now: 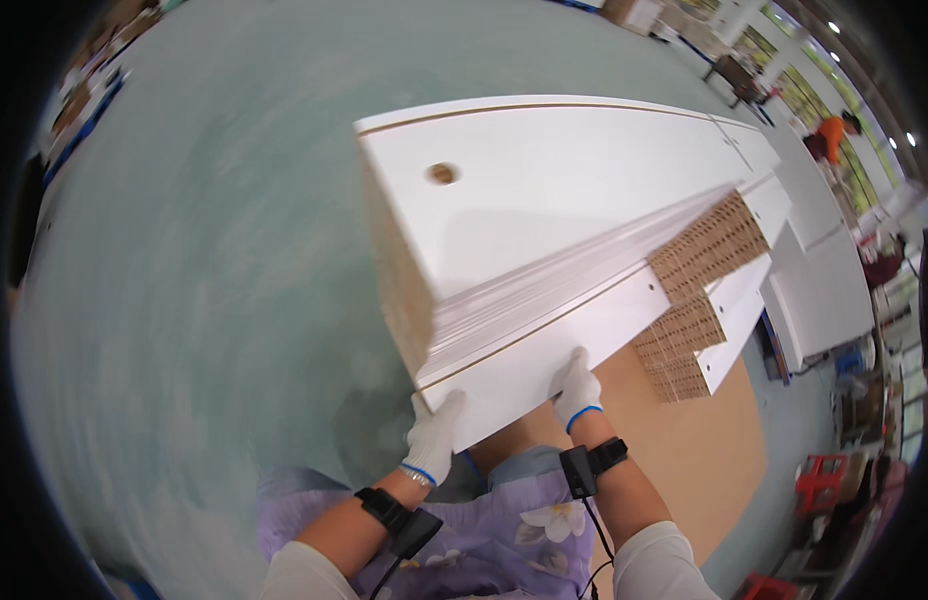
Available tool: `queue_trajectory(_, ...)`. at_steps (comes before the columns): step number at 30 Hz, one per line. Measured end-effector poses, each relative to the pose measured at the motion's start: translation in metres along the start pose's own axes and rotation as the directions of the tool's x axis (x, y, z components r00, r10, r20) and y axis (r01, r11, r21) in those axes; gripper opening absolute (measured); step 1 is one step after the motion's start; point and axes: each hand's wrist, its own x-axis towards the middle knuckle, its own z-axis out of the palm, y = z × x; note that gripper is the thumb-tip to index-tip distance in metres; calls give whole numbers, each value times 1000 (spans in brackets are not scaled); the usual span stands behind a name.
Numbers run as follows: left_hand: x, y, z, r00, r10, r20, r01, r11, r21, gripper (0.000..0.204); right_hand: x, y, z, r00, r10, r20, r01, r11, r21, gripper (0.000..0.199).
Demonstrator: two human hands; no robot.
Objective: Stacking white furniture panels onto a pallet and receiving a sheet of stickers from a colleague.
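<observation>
A long white board (529, 385) lies tilted between my hands along the near side of a tall stack of white boards (574, 170). My left hand (434, 437), in a white knit glove with a blue cuff, grips the board's near left corner. My right hand (578, 388), gloved alike, is closed on the board's near edge further right, thumb on top; its other fingers are hidden underneath. The stack's top board has a round hole near its left end. Whether the held board touches the stack along its whole length, I cannot tell.
Smaller stacked boards with brown drilled edges (706, 245) stand right of the held board. A tan sheet (729, 465) lies beneath them. White worktables (819, 275) run along the right, with a person in orange (832, 138) beyond. A red crate (822, 485) sits lower right.
</observation>
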Motion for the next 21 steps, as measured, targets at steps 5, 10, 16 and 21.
queue_trajectory(5,-1,-3,-3,998,-16,59,25,987,-156,61,10,-16,-11,1000,29,5,-29,1000,-1,66)
queue_trajectory(10,-3,-12,-1,991,96,91,-81,984,-157,60,38,-43,-29,947,-320,-14,303,910,-282,71)
queue_trajectory(16,7,-28,-18,983,131,126,-113,984,-138,60,78,-70,-37,917,-388,-88,307,831,-463,61)
queue_trajectory(21,-4,-6,-18,869,425,252,-483,839,252,56,132,-74,-46,931,-347,-116,277,876,-395,58)
